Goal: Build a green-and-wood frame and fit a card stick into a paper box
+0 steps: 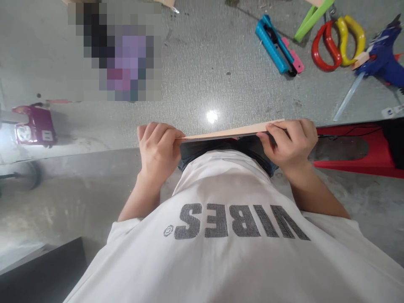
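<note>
Pale peach, thin as a board and seen nearly edge-on, the strip [227,131] spans my two hands at the table's near edge, in the middle of the frame. My left hand [158,149] pinches one end between thumb and fingers; my right hand [292,139] grips the other, thumb below and fingers above. Its long axis runs across the picture, the right end slightly higher than the left, with a hand at either end and neither clearly nearer its middle. Whether it touches the table, I cannot tell.

Beyond it lies the grey, textured tabletop [195,88], a lamp's glare at its centre. At upper right, a turquoise tool [273,46] rests beside a pink piece [296,61]; farther right are red [336,48] and yellow [359,35] looped handles, then a blue glue gun [386,63] with a translucent stick [350,94] protruding. A purple device [41,126] sits at the left; pixelation hides the upper left. A red stool [375,162] stands at right, below the table edge.
</note>
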{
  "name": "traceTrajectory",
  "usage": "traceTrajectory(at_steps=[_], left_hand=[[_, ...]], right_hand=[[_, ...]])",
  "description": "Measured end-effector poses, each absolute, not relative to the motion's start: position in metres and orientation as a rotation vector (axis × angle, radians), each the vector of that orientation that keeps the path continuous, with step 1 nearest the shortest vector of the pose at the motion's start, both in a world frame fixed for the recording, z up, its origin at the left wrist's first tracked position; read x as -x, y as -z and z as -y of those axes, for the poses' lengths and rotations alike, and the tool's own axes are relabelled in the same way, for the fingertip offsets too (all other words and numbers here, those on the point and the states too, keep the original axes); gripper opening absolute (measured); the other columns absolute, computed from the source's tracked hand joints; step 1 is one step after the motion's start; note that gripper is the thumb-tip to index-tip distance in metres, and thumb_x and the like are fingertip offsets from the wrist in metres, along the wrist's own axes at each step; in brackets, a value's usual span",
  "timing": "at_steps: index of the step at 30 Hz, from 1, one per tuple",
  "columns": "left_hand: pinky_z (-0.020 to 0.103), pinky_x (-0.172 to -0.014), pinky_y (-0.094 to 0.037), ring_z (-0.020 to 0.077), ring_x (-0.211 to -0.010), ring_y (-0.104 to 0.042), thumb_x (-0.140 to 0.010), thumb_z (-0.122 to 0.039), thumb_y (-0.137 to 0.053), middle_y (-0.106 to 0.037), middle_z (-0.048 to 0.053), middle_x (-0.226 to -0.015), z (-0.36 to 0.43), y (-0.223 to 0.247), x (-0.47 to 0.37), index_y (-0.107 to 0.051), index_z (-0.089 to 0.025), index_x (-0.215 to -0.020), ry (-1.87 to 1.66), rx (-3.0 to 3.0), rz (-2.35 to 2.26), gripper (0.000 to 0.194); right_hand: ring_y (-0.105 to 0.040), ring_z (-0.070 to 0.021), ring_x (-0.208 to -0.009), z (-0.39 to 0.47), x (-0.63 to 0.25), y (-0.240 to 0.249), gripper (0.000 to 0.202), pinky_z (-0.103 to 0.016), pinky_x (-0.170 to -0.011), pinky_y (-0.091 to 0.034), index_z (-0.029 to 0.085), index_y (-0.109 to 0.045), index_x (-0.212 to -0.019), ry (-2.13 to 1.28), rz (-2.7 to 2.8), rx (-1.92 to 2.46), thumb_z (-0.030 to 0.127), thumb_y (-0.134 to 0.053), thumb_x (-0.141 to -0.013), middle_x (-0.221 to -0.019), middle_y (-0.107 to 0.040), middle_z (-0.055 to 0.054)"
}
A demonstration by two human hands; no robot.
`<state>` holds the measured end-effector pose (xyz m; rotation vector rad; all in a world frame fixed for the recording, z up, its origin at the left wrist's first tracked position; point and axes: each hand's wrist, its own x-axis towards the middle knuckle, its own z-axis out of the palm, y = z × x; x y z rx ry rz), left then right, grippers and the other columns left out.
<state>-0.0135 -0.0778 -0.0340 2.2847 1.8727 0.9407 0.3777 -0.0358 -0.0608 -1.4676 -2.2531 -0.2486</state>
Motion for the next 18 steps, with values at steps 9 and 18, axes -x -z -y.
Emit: traceTrajectory(at_steps=[9,18], left_hand=[[0.060,-0.093,-0.047,0.0340,-0.091,-0.063,-0.107,-0.018,-0.067,-0.059,0.007,-0.081,0.071,0.042,0.025,-0.074,-0.034,-0.085,-0.905,-2.281,-1.930,0.028],[0.059,-0.092,-0.039,0.0312,-0.084,-0.051,-0.112,-0.020,-0.058,-0.044,0.005,-0.074,0.056,0.064,0.041,-0.070,-0.031,-0.083,-0.918,-2.285,-1.849,0.033]], right_hand=[[-0.066,-0.0303,-0.090,0.031,-0.392,0.063,0.052,-0.050,-0.084,-0.043,0.028,-0.094,-0.110,0.336,2.320,1.298,0.060,-0.054,-0.121,-0.097,-0.082,-0.014],[-0.062,-0.0284,-0.085,0.027,-0.394,0.053,0.056,-0.046,-0.079,-0.035,0.027,-0.092,-0.106,0.152,2.444,1.404,0.061,-0.051,-0.122,-0.090,-0.079,-0.013]])
